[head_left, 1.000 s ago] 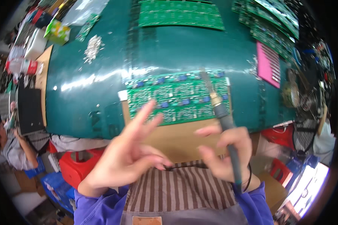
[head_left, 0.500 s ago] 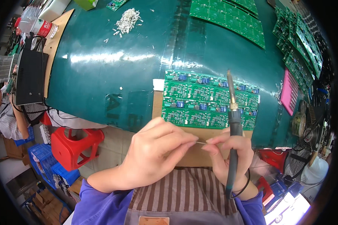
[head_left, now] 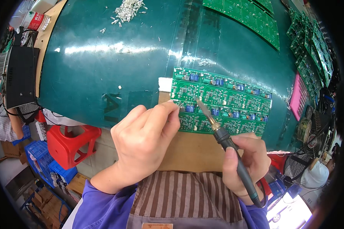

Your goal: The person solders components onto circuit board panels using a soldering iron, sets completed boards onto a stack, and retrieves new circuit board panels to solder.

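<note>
My right hand (head_left: 250, 162) is wrapped round the dark handle of a soldering iron (head_left: 226, 140), whose metal tip points up and left over a green circuit board panel (head_left: 223, 93). The panel carries rows of blue parts and many small components. Over the panel's left edge my left hand (head_left: 145, 135) is closed in a pinch on a thin wire (head_left: 181, 104), probably solder, that sticks out toward the iron's tip. Wire and tip are close together; whether they touch the board I cannot tell. A tan board (head_left: 195, 152) shows under the panel's near side.
A heap of small pale parts (head_left: 128, 10) lies on the green mat (head_left: 103, 72). Bare green panels (head_left: 252, 19) are at the back, with stacked boards (head_left: 311, 49) and a pink tray (head_left: 296, 93) to the right. A black box (head_left: 22, 76) stands left, near a red stool (head_left: 70, 143).
My hands have parted from the near edge. The left moved up to the panel with the wire; the right tilted the iron leftward, bringing its tip down over the panel. The view shifted slightly.
</note>
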Demonstrator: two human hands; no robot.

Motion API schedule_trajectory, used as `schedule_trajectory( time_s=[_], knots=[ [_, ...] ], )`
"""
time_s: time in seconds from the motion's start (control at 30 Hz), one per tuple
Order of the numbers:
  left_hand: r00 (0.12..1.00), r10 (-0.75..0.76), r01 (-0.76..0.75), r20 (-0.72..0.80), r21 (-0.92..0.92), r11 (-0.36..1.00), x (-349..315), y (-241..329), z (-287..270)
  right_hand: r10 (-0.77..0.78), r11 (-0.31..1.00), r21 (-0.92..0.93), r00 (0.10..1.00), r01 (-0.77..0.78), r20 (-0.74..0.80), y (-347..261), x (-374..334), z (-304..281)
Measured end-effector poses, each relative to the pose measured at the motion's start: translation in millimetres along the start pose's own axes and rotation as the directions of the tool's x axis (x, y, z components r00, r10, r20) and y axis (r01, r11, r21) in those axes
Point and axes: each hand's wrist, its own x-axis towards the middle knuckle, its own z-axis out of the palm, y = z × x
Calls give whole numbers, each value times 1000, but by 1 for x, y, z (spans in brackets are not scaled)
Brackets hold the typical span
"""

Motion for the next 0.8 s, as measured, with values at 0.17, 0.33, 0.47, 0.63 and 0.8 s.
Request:
schedule_trajectory(
  time_s=[0.17, 0.33, 0.47, 0.63, 0.8],
  knots=[
    [999, -9, 10, 42, -22, 1000, 2, -2, -2, -25, 999, -27, 999, 25, 25, 0, 4, 3],
    [998, 34, -33, 46, -25, 999, 4, -4, 0, -57, 998, -11, 997, 58, 48, -1, 6, 5],
    [995, 26, -25, 95, -10, 1000, 5, -4, -2, -73, 997, 2, 996, 73, 60, 0, 8, 6],
    [994, 18, -16, 107, -17, 1000, 8, -2, -1, -110, 994, -17, 989, 112, 99, -6, 13, 3],
    [996, 57, -57, 72, 1, 998, 6, -5, 4, -129, 990, -39, 982, 136, 136, -7, 13, 6]
  ],
)
